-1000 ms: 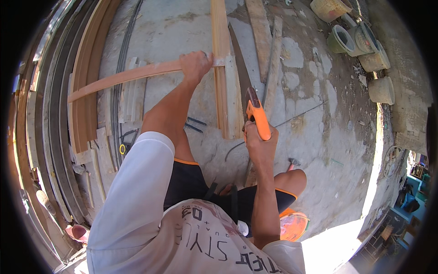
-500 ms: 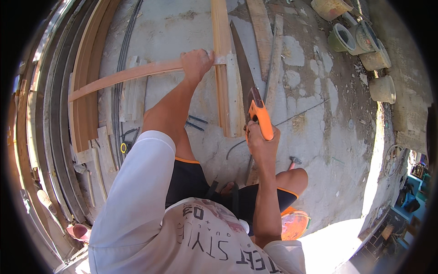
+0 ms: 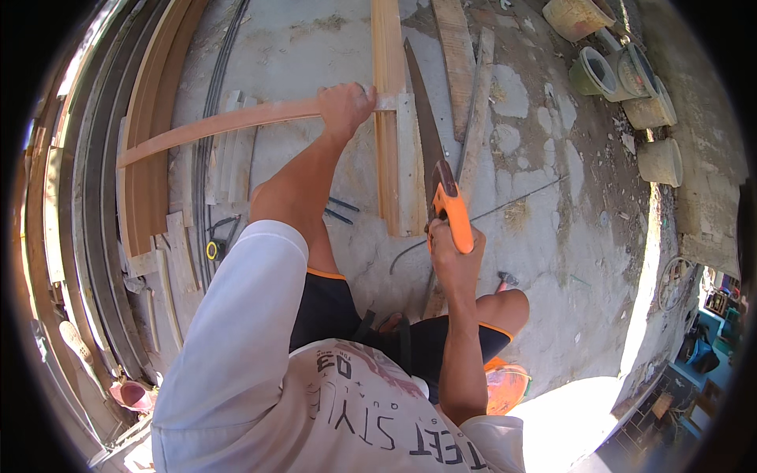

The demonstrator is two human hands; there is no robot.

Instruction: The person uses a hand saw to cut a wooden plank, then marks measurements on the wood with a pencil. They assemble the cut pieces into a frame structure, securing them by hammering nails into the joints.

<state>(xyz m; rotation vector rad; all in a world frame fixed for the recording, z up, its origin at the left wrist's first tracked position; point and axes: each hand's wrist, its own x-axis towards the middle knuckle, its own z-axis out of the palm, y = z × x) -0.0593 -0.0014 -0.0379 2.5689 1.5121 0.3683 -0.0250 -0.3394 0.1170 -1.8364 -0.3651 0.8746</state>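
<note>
My left hand (image 3: 347, 110) presses closed around the right end of a long, thin wooden strip (image 3: 229, 126). That end rests across a reddish timber (image 3: 386, 169), which has a short pale board (image 3: 409, 173) along its right side. In my right hand (image 3: 455, 256) is a handsaw (image 3: 426, 118), its fingers wrapped around the orange handle. The blade points away from me, just right of the pale board and the strip's end. Whether the teeth touch wood, I cannot tell.
Long planks (image 3: 146, 189) and grey beams line the left side. A tape measure (image 3: 212, 251) and pliers-like dark handles (image 3: 341, 210) lie on the concrete. A hammer (image 3: 508, 279) is by my right knee, an orange bucket (image 3: 506, 388) behind it. Several buckets (image 3: 593, 72) stand far right.
The saw and my right hand have come slightly toward me, and the handle is turned a little. My left hand keeps its place on the strip. The view has shifted slightly.
</note>
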